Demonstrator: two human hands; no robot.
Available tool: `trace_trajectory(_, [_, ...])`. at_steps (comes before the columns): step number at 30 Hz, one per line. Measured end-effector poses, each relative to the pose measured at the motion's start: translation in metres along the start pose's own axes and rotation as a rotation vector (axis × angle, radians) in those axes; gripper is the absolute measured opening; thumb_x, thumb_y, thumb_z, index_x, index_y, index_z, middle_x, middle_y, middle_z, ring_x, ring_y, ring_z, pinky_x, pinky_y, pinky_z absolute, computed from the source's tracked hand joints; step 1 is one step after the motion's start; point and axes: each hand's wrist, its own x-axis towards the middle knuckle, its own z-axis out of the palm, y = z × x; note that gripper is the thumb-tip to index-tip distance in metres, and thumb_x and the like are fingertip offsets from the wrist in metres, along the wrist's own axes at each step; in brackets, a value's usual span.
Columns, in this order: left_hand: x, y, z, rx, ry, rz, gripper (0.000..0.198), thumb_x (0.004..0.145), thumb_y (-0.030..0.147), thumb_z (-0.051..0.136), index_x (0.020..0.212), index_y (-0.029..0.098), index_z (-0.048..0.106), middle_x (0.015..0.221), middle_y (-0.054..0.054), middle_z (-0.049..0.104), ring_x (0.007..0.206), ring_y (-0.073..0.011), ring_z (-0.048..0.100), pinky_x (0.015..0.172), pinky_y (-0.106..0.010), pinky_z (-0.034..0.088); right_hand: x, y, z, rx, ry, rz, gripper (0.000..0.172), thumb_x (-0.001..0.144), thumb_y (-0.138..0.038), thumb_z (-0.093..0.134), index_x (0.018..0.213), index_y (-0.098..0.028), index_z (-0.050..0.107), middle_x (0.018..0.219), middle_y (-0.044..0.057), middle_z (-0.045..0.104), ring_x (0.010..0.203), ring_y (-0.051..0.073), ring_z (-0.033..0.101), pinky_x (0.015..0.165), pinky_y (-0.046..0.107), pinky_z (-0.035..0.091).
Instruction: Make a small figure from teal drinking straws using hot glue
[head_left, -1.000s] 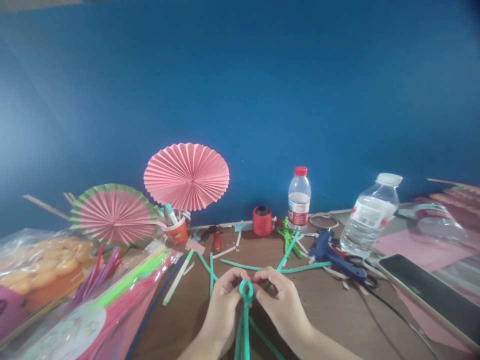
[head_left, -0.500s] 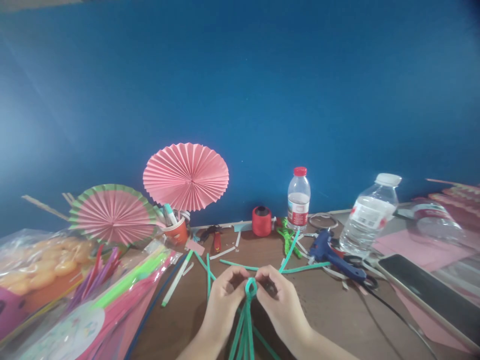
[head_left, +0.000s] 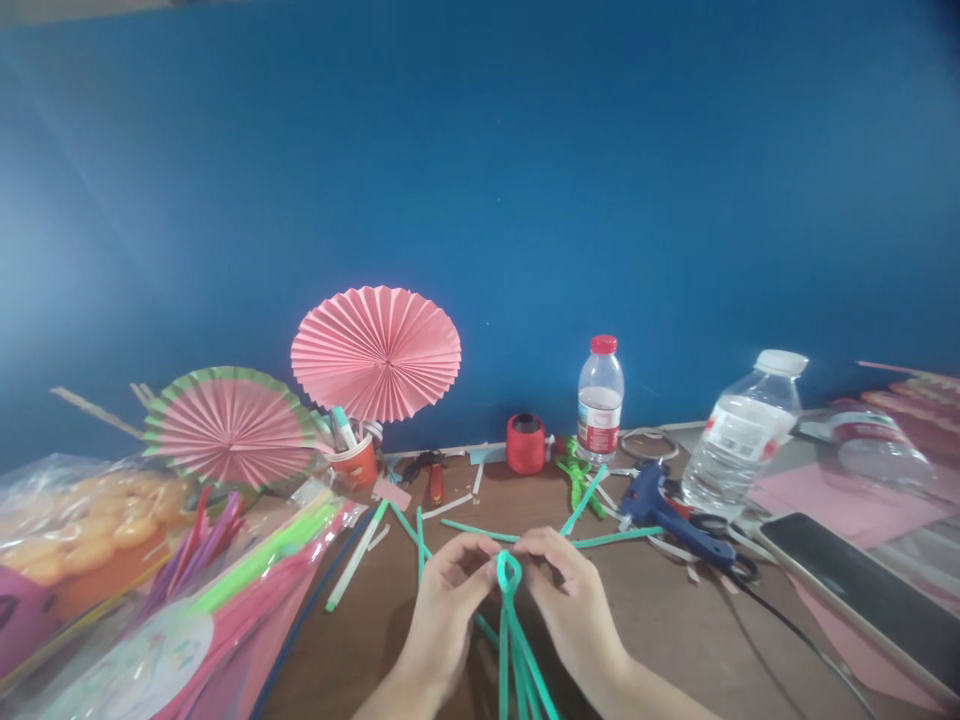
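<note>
Close in front of me, a bundle of teal pipe cleaners (head_left: 514, 645) has a small rounded loop at its top, and its strands spread downward. My left hand (head_left: 446, 612) is closed in a pinch at the left side of the loop. On the other side, the fingers of my right hand (head_left: 571, 602) are curled and pinched beside the loop too. The exact grip of the fingertips is partly hidden. More teal pipe cleaners (head_left: 615, 537) lie on the table beyond my hands.
A blue glue gun (head_left: 675, 520) with a black cord and a phone (head_left: 862, 590) lie at right. Behind stand two water bottles (head_left: 600, 410) and a red tape-like roll (head_left: 525, 445). Pink paper fans (head_left: 375, 350), a red cup (head_left: 354, 465) and plastic craft bags (head_left: 247, 610) occupy the left.
The hanging strands have swung from lower left to lower right, and the loop has turned a little and looks longer. Both hands stay in nearly the same place.
</note>
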Motion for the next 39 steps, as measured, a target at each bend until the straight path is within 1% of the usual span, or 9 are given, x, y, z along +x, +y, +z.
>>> trace_trajectory(7, [0.001,0.004,0.002,0.009,0.099,0.102,0.013,0.066,0.017,0.070,0.075,0.015,0.061,0.070,-0.002,0.063,0.065,-0.0117,0.056,0.057,-0.020,0.044,-0.008,-0.004,-0.004,-0.106,-0.024,-0.156,0.016,0.080,-0.014,0.050,0.095,-0.020,0.053,0.086,0.003,0.058,0.079,0.017,0.056,0.072,0.025,0.044])
trace_trajectory(13, [-0.012,0.018,0.004,0.277,0.411,0.504,0.012,0.070,0.015,0.065,0.076,0.020,0.056,0.079,0.000,0.064,0.053,-0.0089,0.055,0.049,-0.019,0.045,-0.012,-0.004,0.002,-0.140,-0.046,-0.229,0.016,0.078,-0.012,0.049,0.091,-0.021,0.052,0.075,0.000,0.052,0.065,0.014,0.051,0.062,0.024,0.043])
trace_trajectory(17, [-0.022,0.018,0.007,0.566,0.229,0.910,0.029,0.067,-0.001,0.061,0.082,0.024,0.059,0.079,-0.001,0.068,0.073,-0.0181,0.061,0.065,-0.029,0.048,-0.017,-0.004,0.005,0.042,-0.074,-0.149,0.013,0.082,-0.017,0.048,0.094,-0.021,0.052,0.082,0.004,0.057,0.073,0.016,0.056,0.068,0.026,0.046])
trace_trajectory(19, [-0.024,0.014,0.006,0.698,0.141,1.014,0.036,0.064,-0.006,0.060,0.082,0.025,0.061,0.078,-0.002,0.070,0.071,-0.0189,0.062,0.067,-0.031,0.047,-0.018,-0.007,0.004,0.223,-0.100,-0.111,0.016,0.085,-0.024,0.046,0.100,-0.021,0.050,0.086,0.006,0.059,0.077,0.018,0.058,0.069,0.028,0.048])
trace_trajectory(23, [-0.020,0.005,-0.002,0.767,0.051,1.012,0.036,0.063,-0.006,0.062,0.080,0.026,0.064,0.079,-0.003,0.071,0.071,-0.0201,0.063,0.067,-0.032,0.047,-0.013,-0.014,0.002,0.352,-0.053,-0.090,0.012,0.081,-0.030,0.053,0.086,-0.020,0.056,0.079,0.004,0.057,0.075,0.018,0.056,0.067,0.027,0.047])
trace_trajectory(26, [-0.017,0.001,-0.008,0.726,0.007,0.957,0.035,0.067,-0.004,0.058,0.085,0.026,0.064,0.082,-0.003,0.070,0.076,-0.0201,0.063,0.070,-0.031,0.048,-0.008,-0.016,0.001,0.381,-0.089,-0.064,0.012,0.078,-0.032,0.058,0.078,-0.019,0.059,0.080,0.004,0.056,0.076,0.017,0.054,0.070,0.028,0.045])
trace_trajectory(29, [-0.016,0.001,-0.010,0.711,0.024,0.939,0.035,0.070,-0.003,0.055,0.088,0.026,0.063,0.085,-0.004,0.067,0.079,-0.0196,0.063,0.070,-0.029,0.049,-0.006,-0.017,0.003,0.468,-0.143,-0.004,0.015,0.075,-0.034,0.061,0.075,-0.019,0.061,0.079,0.003,0.055,0.074,0.017,0.053,0.068,0.027,0.045])
trace_trajectory(35, [-0.016,0.005,-0.007,0.817,0.107,0.884,0.028,0.071,0.003,0.057,0.090,0.023,0.064,0.086,-0.005,0.064,0.081,-0.0201,0.061,0.071,-0.028,0.049,-0.005,-0.027,0.007,0.636,-0.235,0.184,0.019,0.074,-0.037,0.062,0.074,-0.019,0.057,0.060,-0.004,0.049,0.050,0.009,0.043,0.050,0.020,0.040])
trace_trajectory(39, [-0.013,0.009,-0.006,0.855,0.088,0.868,0.024,0.073,0.006,0.056,0.087,0.023,0.066,0.086,-0.005,0.062,0.079,-0.0195,0.060,0.068,-0.027,0.049,-0.005,-0.031,0.005,0.679,-0.246,0.191,0.020,0.072,-0.036,0.064,0.071,-0.017,0.057,0.056,-0.004,0.048,0.051,0.009,0.043,0.053,0.022,0.040])
